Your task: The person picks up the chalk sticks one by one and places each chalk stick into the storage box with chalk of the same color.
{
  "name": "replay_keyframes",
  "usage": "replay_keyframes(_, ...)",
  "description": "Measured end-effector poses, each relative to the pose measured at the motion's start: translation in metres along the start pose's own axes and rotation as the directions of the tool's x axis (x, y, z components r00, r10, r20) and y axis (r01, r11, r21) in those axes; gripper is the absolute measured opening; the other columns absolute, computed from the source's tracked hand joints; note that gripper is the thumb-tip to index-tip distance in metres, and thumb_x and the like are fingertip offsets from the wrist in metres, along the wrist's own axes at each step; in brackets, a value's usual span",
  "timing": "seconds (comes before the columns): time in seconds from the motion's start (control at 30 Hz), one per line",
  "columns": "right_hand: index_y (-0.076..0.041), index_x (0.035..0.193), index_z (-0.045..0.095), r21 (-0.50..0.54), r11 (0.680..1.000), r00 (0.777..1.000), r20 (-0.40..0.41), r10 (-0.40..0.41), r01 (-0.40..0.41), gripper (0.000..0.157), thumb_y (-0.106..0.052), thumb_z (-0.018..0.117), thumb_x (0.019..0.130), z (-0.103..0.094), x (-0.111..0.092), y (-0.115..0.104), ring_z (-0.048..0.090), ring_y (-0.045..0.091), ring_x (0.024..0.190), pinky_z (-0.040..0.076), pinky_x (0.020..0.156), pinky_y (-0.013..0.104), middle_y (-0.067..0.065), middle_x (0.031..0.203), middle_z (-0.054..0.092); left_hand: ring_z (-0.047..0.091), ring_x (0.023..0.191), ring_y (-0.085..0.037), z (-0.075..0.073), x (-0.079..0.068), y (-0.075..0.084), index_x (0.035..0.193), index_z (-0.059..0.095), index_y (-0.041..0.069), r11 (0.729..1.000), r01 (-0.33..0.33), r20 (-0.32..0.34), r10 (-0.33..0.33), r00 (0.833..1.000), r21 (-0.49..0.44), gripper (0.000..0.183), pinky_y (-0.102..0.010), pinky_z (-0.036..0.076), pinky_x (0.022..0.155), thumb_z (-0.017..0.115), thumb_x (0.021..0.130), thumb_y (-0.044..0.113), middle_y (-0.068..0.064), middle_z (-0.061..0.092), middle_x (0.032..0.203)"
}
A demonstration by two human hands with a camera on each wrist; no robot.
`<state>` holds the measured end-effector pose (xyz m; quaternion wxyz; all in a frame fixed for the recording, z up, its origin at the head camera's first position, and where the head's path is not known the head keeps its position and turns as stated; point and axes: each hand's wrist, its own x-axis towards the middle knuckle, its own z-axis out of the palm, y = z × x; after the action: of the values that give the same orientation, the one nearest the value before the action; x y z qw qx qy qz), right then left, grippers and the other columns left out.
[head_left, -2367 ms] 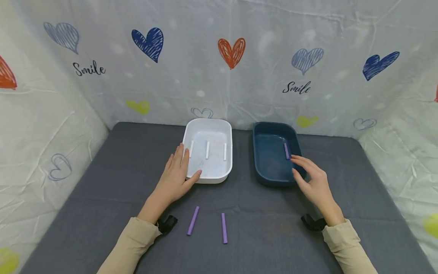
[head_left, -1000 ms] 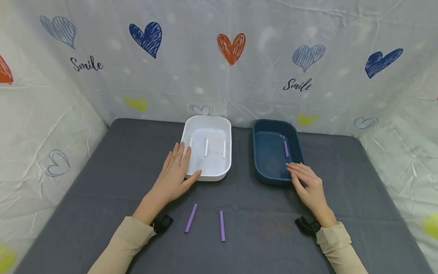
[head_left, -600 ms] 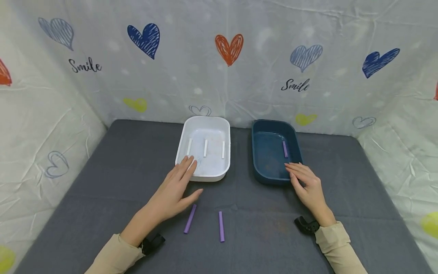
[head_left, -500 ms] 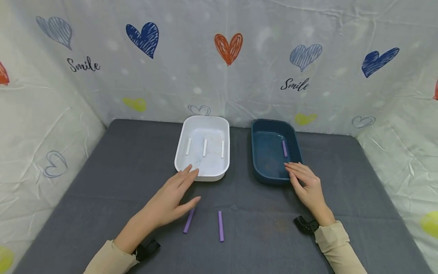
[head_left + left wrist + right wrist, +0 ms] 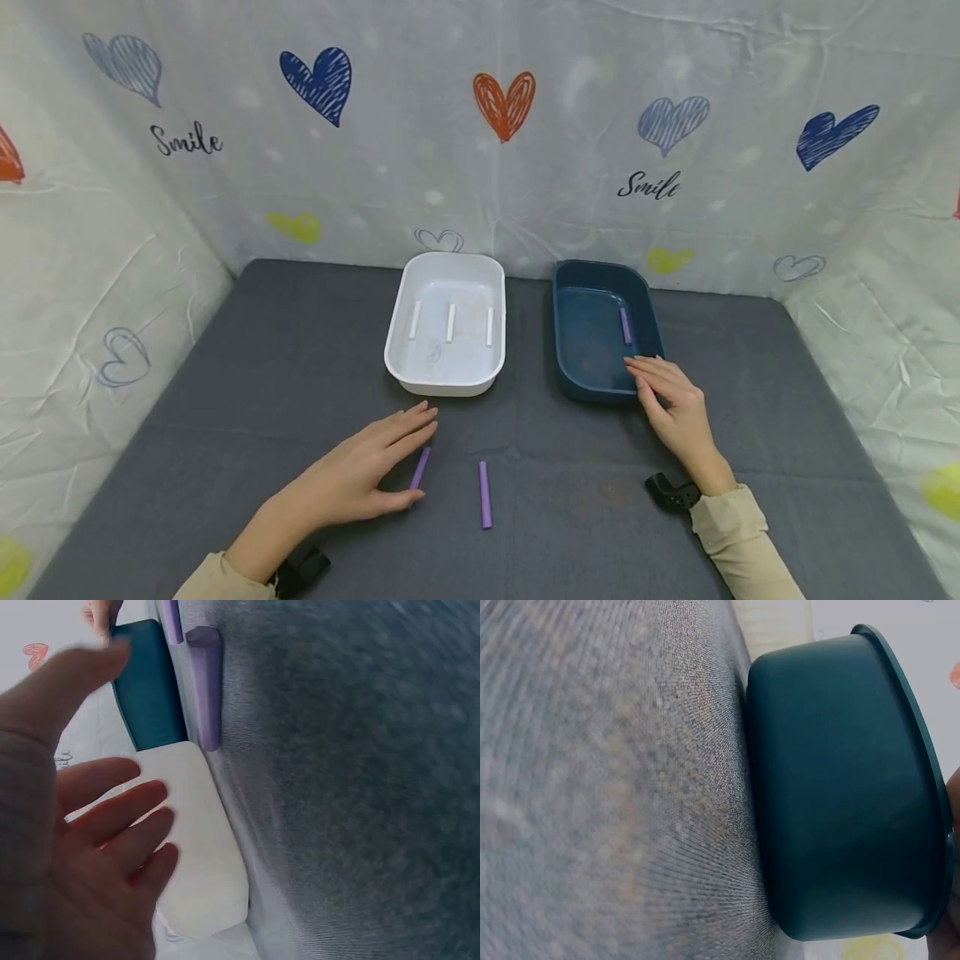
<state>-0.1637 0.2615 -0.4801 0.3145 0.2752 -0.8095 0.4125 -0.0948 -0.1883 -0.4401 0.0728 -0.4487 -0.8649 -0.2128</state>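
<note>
In the head view my left hand (image 5: 360, 471) hovers over a purple chalk stick (image 5: 422, 468) on the table, its fingers spread and partly hiding the stick. The left wrist view shows loosely bent fingers with nothing between them; a purple stick (image 5: 206, 690) lies apart from them. A second purple chalk stick (image 5: 484, 496) lies to the right. My right hand (image 5: 678, 408) rests at the near right corner of the dark blue tray (image 5: 592, 392), fingers loosely bent over the rim. Inside that tray lies another purple stick (image 5: 626, 326).
A white tray (image 5: 446, 388) stands left of the blue one, with three white sticks (image 5: 451, 323) lying in it. Grey cloth (image 5: 570, 533) covers the table. A pale curtain (image 5: 420, 125) printed with hearts hangs behind and at the sides.
My left hand has left the white tray's rim and moved down toward the near left purple stick. My right hand has drawn back slightly from the stick in the blue tray to its corner.
</note>
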Motion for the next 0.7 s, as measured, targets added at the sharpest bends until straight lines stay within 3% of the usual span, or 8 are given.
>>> replay_keyframes(0.17, 0.007, 0.107, 0.074, -0.003, 1.0, 1.0, 0.004, 0.004, -0.004, 0.03, 0.018, 0.067, 0.079, -0.0007, -0.0005, 0.0001, 0.063, 0.039, 0.109, 0.039, 0.107, 0.051, 0.018, 0.113, 0.071, 0.045, 0.136, -0.036, 0.0004, -0.004, 0.0009, 0.145, 0.048, -0.001, 0.998, 0.062, 0.147, -0.058, 0.987, -0.024, 0.087, -0.054, 0.042, 0.103, 0.083, 0.078, 0.042, -0.015, 0.046, 0.149)
replay_keyframes(0.37, 0.008, 0.106, 0.074, 0.01, 1.0, 1.0, 0.0, -0.003, 0.003, 0.03, 0.018, 0.066, 0.079, -0.0008, -0.0002, 0.0002, 0.063, 0.04, 0.108, 0.039, 0.109, 0.048, 0.019, 0.112, 0.071, 0.044, 0.136, -0.036, -0.0018, -0.0051, -0.0016, 0.145, 0.048, -0.001, 0.992, 0.11, 0.248, -0.091, 0.964, -0.061, 0.082, -0.055, 0.039, 0.106, 0.085, 0.077, 0.027, -0.017, 0.046, 0.149)
replay_keyframes(0.7, 0.006, 0.107, 0.075, 0.004, 1.0, 1.0, 0.003, -0.005, 0.005, 0.031, 0.018, 0.067, 0.079, -0.0007, -0.0009, 0.0019, 0.063, 0.04, 0.107, 0.038, 0.11, 0.046, 0.018, 0.112, 0.072, 0.05, 0.131, -0.035, 0.0001, -0.0028, -0.0068, 0.138, 0.056, -0.001, 0.991, 0.102, 0.232, -0.079, 0.969, -0.09, 0.072, -0.053, 0.042, 0.104, 0.085, 0.078, 0.024, -0.019, 0.052, 0.144)
